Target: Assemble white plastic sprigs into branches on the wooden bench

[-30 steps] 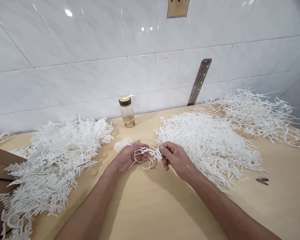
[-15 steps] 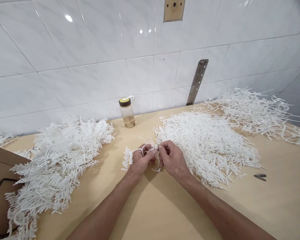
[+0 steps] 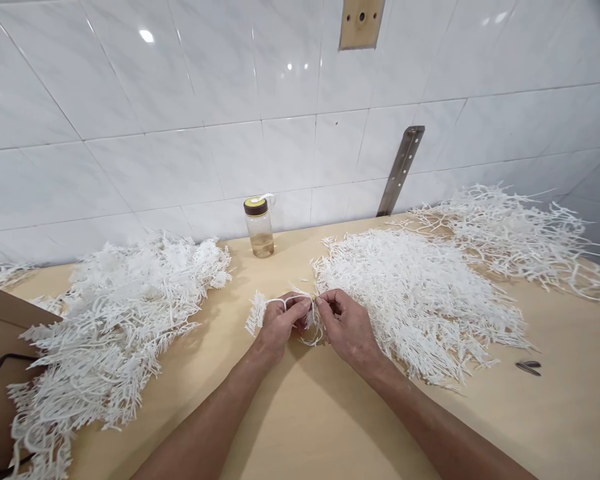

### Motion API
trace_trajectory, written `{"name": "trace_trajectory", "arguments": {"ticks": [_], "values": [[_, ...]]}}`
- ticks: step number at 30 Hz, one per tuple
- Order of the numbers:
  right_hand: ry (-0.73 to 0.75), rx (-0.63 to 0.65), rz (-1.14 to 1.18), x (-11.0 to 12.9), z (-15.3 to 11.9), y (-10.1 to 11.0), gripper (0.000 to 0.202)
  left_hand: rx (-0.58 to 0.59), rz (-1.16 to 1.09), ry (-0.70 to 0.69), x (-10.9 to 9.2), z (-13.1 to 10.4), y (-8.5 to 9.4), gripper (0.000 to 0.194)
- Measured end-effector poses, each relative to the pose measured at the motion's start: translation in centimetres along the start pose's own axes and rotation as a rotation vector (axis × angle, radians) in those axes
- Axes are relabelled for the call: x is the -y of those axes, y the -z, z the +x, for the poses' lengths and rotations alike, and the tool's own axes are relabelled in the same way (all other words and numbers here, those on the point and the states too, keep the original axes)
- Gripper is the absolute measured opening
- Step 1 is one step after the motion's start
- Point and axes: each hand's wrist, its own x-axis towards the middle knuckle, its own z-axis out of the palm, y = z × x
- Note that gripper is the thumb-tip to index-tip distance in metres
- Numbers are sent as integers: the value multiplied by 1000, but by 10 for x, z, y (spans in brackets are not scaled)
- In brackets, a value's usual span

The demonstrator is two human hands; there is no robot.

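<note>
A white branching plastic sprig point(image 3: 257, 313) sticks out to the left of my left hand point(image 3: 281, 325), whose thumb and fingers are closed on its stem. My right hand point(image 3: 347, 325) pinches at the right end of the same sprig, close to the left fingertips. Thin white strands curl below and between the two hands. The exact bit between my right fingertips is too small to make out. Right beside my right hand lies a wide heap of small white sprigs point(image 3: 420, 287).
Another white heap point(image 3: 130, 313) covers the left, beside a brown box point(image 3: 5, 333). A bottle with a yellow-black lid point(image 3: 261, 230) stands behind my hands. Bare white branches point(image 3: 515, 230) lie at the back right. A small dark tool point(image 3: 529, 367) lies at the right.
The view has shifted slightly. My right hand's fingers have moved a little apart from the left fingertips, and the strands under the hands hang differently.
</note>
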Motion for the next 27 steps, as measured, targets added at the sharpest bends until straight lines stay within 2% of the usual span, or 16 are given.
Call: {"name": "trace_trajectory", "arguments": {"ticks": [2, 6, 12, 20, 22, 27], "values": [[-1, -19, -15, 1, 1, 2, 25, 55, 17, -22, 3, 2, 0, 36], [-42, 34, 17, 4, 3, 4, 24, -47, 45, -49, 9, 7, -3, 44], [-167, 137, 144, 3, 5, 5, 25, -49, 115, -27, 4, 5, -2, 36], [-166, 232, 149, 6, 2, 9, 24, -100, 220, -36, 7, 10, 7, 47], [-114, 218, 77, 6, 2, 10, 24, -106, 231, -35, 8, 11, 8, 46], [188, 107, -173, 1, 4, 12, 18, -22, 242, -5, 5, 10, 8, 43]]}}
